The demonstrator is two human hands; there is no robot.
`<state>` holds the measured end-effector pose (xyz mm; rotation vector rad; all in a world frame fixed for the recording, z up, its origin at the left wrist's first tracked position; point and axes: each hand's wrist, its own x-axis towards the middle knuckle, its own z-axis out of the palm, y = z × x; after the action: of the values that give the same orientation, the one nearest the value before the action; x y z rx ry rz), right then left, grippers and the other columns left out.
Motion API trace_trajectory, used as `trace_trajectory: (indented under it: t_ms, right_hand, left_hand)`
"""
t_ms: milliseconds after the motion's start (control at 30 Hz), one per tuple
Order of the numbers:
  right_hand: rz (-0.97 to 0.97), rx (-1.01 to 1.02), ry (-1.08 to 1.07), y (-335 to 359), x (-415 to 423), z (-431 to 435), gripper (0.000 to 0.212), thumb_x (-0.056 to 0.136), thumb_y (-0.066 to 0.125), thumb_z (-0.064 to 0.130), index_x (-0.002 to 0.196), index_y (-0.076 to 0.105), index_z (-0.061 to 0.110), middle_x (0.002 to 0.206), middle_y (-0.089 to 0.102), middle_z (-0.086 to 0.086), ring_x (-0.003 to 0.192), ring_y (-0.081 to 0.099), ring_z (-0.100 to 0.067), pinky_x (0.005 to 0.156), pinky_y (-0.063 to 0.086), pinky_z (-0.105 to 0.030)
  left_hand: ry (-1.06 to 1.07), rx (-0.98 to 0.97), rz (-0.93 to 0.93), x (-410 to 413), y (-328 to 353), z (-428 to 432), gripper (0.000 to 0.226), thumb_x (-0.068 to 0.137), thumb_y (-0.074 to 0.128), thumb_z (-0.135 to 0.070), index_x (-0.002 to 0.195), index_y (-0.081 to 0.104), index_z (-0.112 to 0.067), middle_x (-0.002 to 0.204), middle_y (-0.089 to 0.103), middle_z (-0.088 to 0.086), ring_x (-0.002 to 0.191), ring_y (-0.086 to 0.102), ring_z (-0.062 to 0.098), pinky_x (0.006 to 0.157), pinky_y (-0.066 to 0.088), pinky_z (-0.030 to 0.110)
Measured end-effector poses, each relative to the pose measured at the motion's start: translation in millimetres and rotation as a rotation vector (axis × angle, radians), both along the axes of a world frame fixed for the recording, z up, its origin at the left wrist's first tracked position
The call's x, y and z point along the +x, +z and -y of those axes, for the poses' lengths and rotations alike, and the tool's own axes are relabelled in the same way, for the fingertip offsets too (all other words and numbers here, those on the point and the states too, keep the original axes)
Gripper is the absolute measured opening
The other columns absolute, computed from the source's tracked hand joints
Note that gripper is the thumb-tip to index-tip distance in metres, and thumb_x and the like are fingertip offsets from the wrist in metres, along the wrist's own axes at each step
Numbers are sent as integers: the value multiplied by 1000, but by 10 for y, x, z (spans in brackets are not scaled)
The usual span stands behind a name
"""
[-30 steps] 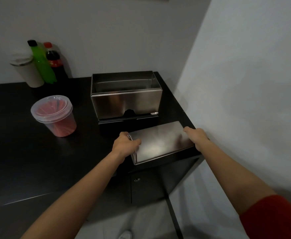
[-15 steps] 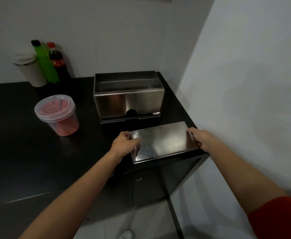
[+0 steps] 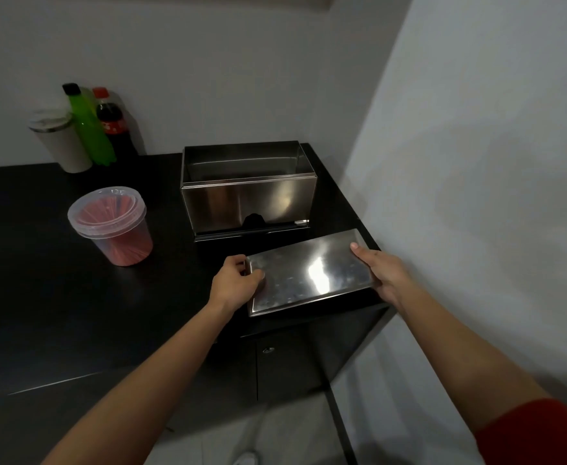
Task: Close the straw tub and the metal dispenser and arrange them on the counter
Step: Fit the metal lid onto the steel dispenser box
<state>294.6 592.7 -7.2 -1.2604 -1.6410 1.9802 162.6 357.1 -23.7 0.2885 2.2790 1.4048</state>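
A shiny metal lid (image 3: 309, 273) lies flat at the counter's front right corner. My left hand (image 3: 236, 283) grips its left end and my right hand (image 3: 381, 271) grips its right end. Just behind it stands the rectangular metal dispenser (image 3: 248, 201), its top open. To the left stands the clear plastic straw tub (image 3: 114, 226), full of red straws, with a clear lid on top.
The black counter (image 3: 57, 297) ends at a white wall on the right. At the back left stand a white tumbler (image 3: 60, 142), a green bottle (image 3: 89, 129) and a cola bottle (image 3: 112, 125). Cabinet doors sit below the counter's front edge.
Both hands stay clamped on the metal lid's ends; my right hand has slid a little further along its right edge. The lid's front edge looks slightly raised.
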Motion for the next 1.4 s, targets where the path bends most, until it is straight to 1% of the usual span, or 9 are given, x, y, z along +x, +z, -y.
trace_trajectory:
  t_ms: [333, 500, 600, 733, 967, 1067, 1233, 1333, 1400]
  right_hand:
    - [-90, -109, 33, -23, 78, 76, 72, 46, 85, 40, 105, 66, 2, 100, 72, -16, 90, 69, -29, 81, 56, -42]
    - [-122, -75, 28, -20, 56, 138, 49, 58, 84, 39, 95, 69, 11, 97, 72, -12, 94, 68, -29, 83, 55, -44]
    - [-103, 178, 43, 51, 15, 199, 29, 72, 72, 47, 86, 69, 22, 94, 70, -2, 92, 64, -21, 71, 51, -32]
    - [-142, 417, 53, 173, -37, 300, 46, 80, 63, 49, 116, 63, 21, 106, 66, 5, 93, 60, -8, 71, 46, -21]
    - [-225, 657, -12, 471, -263, 404, 56, 84, 63, 40, 133, 51, 14, 132, 58, -1, 117, 52, -12, 91, 38, -18]
    - [-277, 662, -43, 642, -479, 415, 55, 83, 66, 37, 130, 53, 12, 132, 58, -3, 120, 53, -14, 97, 39, -21]
    - [-292, 696, -75, 885, -896, 387, 58, 81, 66, 42, 130, 54, 13, 131, 59, -2, 119, 55, -15, 102, 43, -31]
    - [-290, 732, -70, 953, -1155, 354, 59, 82, 65, 43, 130, 53, 11, 133, 58, -3, 121, 53, -15, 98, 38, -21]
    - [-271, 744, -54, 963, -1318, 328, 59, 83, 64, 43, 131, 52, 12, 134, 57, -4, 122, 52, -16, 97, 37, -21]
  left_hand:
    - [77, -22, -60, 107, 35, 86, 69, 88, 56, -44, 142, 26, -12, 131, 51, 11, 110, 54, 25, 86, 46, 35]
    - [158, 70, -161, 237, 84, 118, 66, 88, 55, -46, 142, 29, -17, 133, 50, 8, 96, 52, 11, 65, 39, 17]
    - [229, 180, -202, 297, 155, 149, 63, 88, 57, -43, 141, 33, -20, 118, 57, -3, 78, 58, -5, 54, 41, 8]
    - [299, 332, -240, 324, 259, 148, 55, 89, 59, -35, 138, 40, -19, 96, 54, -22, 75, 51, -28, 55, 39, -3]
    - [292, 306, -347, 125, 618, 241, 58, 90, 54, -39, 143, 36, -23, 129, 52, -14, 95, 49, -15, 66, 35, -4]
    - [289, 205, -480, -34, 857, 303, 58, 90, 51, -44, 142, 36, -24, 111, 47, -23, 84, 42, -21, 66, 28, -5]
    - [233, 135, -548, -430, 1217, 312, 51, 91, 49, -41, 137, 44, -21, 99, 50, -20, 92, 49, -1, 85, 41, 24]
    - [224, 71, -602, -715, 1340, 256, 26, 89, 49, -41, 108, 57, -25, 98, 59, 0, 85, 54, 15, 80, 46, 36]
    - [230, -18, -617, -916, 1354, 222, 34, 89, 48, -44, 110, 59, -19, 101, 53, 7, 82, 50, 19, 76, 39, 32]
